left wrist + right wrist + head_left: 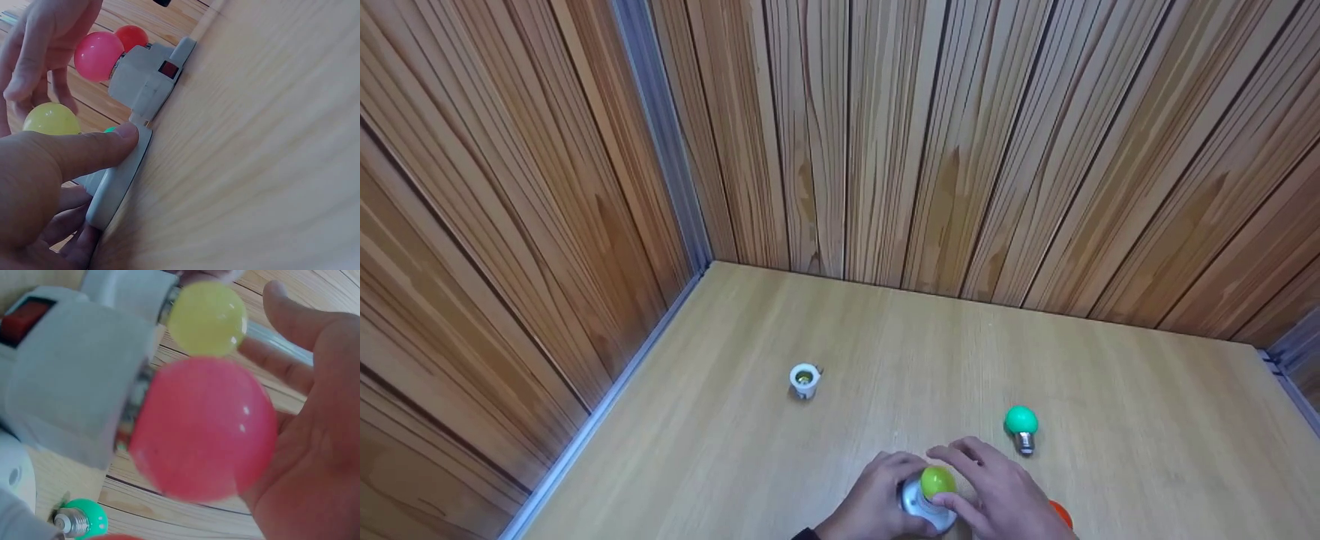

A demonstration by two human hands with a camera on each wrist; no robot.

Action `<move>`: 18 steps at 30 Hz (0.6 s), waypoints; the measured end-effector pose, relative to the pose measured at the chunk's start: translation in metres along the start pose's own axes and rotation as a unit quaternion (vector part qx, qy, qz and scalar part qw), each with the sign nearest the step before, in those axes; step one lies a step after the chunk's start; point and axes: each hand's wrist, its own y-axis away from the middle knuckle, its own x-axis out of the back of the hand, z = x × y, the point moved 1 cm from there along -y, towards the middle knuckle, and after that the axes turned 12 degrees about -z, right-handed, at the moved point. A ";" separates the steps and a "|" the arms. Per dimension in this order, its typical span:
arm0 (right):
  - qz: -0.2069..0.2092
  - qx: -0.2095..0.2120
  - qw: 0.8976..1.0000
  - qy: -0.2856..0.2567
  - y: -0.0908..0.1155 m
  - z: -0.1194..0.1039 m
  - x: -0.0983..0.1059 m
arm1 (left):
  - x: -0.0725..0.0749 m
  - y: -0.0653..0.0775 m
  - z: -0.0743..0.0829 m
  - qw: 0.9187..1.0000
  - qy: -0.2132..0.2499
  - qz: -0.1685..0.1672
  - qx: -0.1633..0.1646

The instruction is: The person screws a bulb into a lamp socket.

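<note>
My left hand [877, 491] grips a white round-based lamp holder [913, 499] on the table, with its thumb [104, 149] along the base in the left wrist view. A yellow light bulb [937, 480] sits in that holder. Beside the bulb is my right hand [1005, 487], its fingers spread and loosely bent. In the right wrist view a gap shows between the right thumb [292, 318] and the yellow bulb [207, 319]. Nearer that camera, a pink bulb [205, 430] sits in a white lamp holder [67, 377] with a red switch [25, 322].
A small white socket [805, 379] stands farther back on the left. To the right lies a loose green bulb [1021, 420] with a metal screw base. A red-orange bulb [1061, 514] is partly hidden by the right hand. Wood-plank walls [877, 150] border the table.
</note>
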 end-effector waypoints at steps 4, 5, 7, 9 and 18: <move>0.025 0.045 0.999 0.007 0.002 0.003 0.000 | 0.000 -0.001 0.000 1.000 0.013 -0.008 0.017; 0.021 0.053 0.998 0.007 0.003 0.003 0.000 | 0.000 -0.001 0.000 0.999 0.020 -0.011 0.026; 0.007 0.066 0.998 0.007 0.003 0.004 0.000 | 0.001 -0.001 0.001 0.999 0.031 -0.015 0.041; -0.012 0.077 0.997 -0.001 0.003 0.004 0.000 | 0.001 -0.001 0.001 0.998 0.037 -0.017 0.049; -0.097 0.052 0.992 -0.059 0.002 0.007 0.000 | 0.000 0.001 -0.001 1.000 -0.014 0.005 -0.026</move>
